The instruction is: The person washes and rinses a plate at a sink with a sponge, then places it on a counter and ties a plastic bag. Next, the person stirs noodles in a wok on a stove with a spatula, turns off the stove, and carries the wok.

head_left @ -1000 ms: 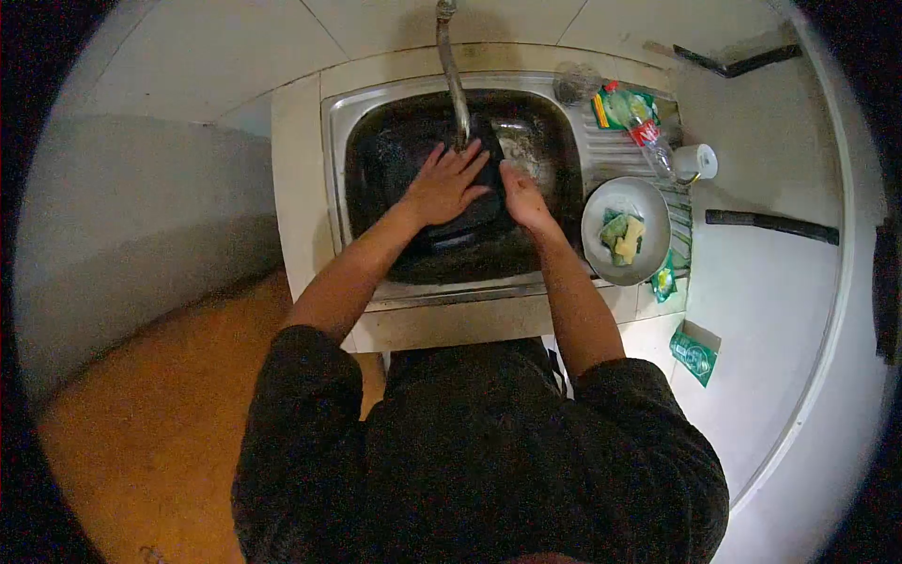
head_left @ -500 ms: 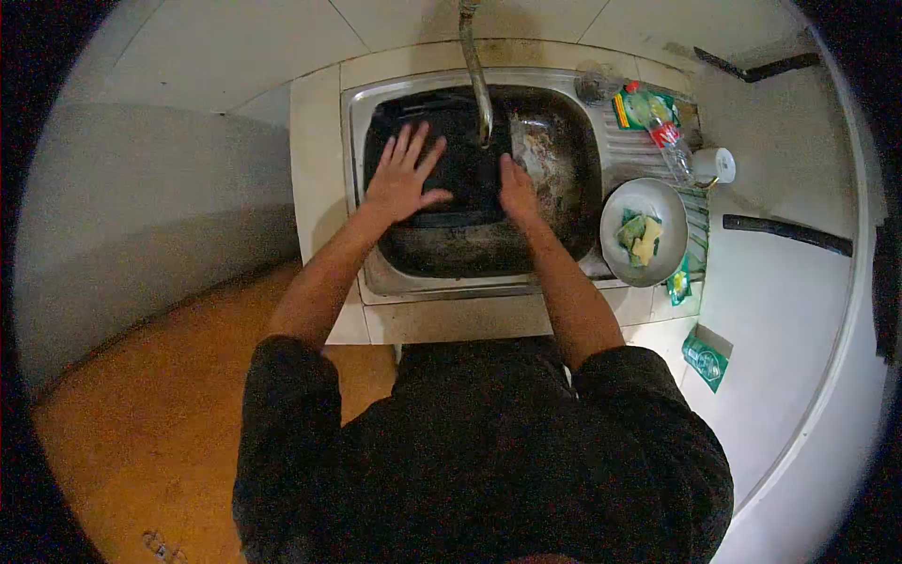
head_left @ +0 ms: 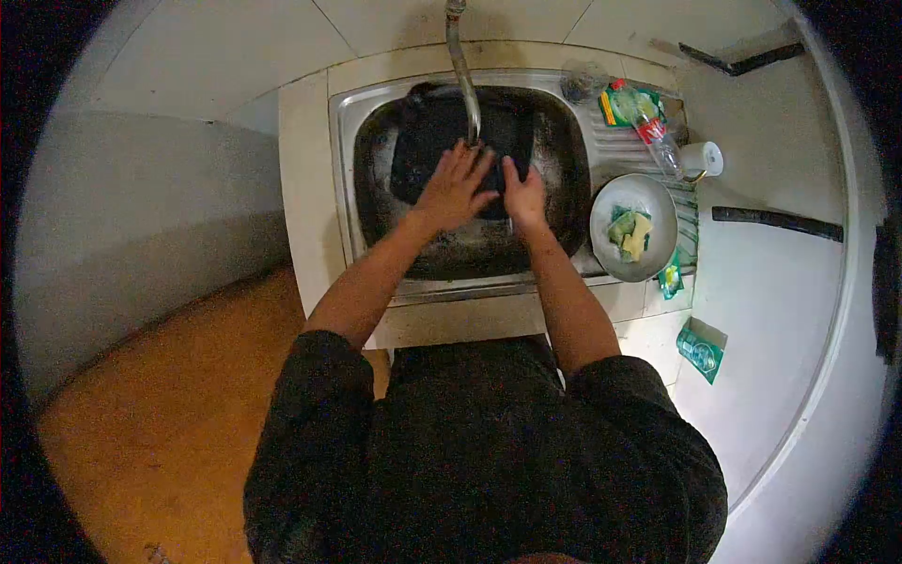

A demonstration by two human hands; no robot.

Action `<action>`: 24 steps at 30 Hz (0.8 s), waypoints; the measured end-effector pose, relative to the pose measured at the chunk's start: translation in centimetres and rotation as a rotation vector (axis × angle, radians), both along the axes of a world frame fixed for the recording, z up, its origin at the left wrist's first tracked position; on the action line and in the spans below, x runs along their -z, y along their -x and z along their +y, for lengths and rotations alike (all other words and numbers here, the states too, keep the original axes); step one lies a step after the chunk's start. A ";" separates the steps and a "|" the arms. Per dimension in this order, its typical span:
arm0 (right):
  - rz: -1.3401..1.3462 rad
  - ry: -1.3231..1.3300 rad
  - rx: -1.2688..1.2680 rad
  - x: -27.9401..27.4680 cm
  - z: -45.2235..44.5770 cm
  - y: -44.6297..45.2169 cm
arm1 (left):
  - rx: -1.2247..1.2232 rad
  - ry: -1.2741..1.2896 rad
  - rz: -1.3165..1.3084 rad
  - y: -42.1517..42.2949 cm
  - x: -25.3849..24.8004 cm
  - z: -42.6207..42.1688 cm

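A flat black tray [head_left: 427, 155] with a roughly rectangular outline is tilted in the sink [head_left: 340, 188], below the faucet [head_left: 470, 103]. My left hand [head_left: 456, 188] lies on the tray's face with its fingers spread, just under the spout. At the tray's right edge is my right hand [head_left: 526, 197], thumb over the edge and the other fingers partly hidden as it grips. The tray's underside cannot be seen.
On the ribbed drainboard to the right stand a metal bowl [head_left: 601, 226] with sponges [head_left: 631, 233], a plastic bottle [head_left: 655, 136], a white cup [head_left: 705, 160] and a dark glass [head_left: 583, 83]. A green packet [head_left: 701, 350] lies near the wall.
The tray has shifted to the right and turned within the sink. My left hand has slid right across it, closer to my right hand, which still grips the edge.
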State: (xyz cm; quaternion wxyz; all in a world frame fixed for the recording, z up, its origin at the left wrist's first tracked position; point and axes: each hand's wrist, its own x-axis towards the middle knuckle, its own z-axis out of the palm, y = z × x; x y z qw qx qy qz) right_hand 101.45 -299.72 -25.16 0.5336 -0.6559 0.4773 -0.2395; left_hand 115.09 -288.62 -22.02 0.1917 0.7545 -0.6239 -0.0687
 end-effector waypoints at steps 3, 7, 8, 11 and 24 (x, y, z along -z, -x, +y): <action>0.011 0.202 0.033 -0.6 -1.4 1.4 | 0.127 -0.138 -0.136 -0.3 0.1 1.4; 0.100 0.250 0.046 -0.4 -0.3 1.5 | -0.139 -0.096 -0.150 -3.2 1.1 0.9; 0.130 0.176 0.063 0.7 -0.3 1.5 | -0.138 -0.091 -0.154 -2.5 1.1 0.6; 0.127 0.085 0.017 -1.3 -1.1 3.0 | 0.021 -0.148 -0.105 -0.1 -0.2 1.7; 0.103 0.502 0.239 -15.2 5.8 12.2 | -0.460 -0.178 0.738 -1.6 -7.5 1.0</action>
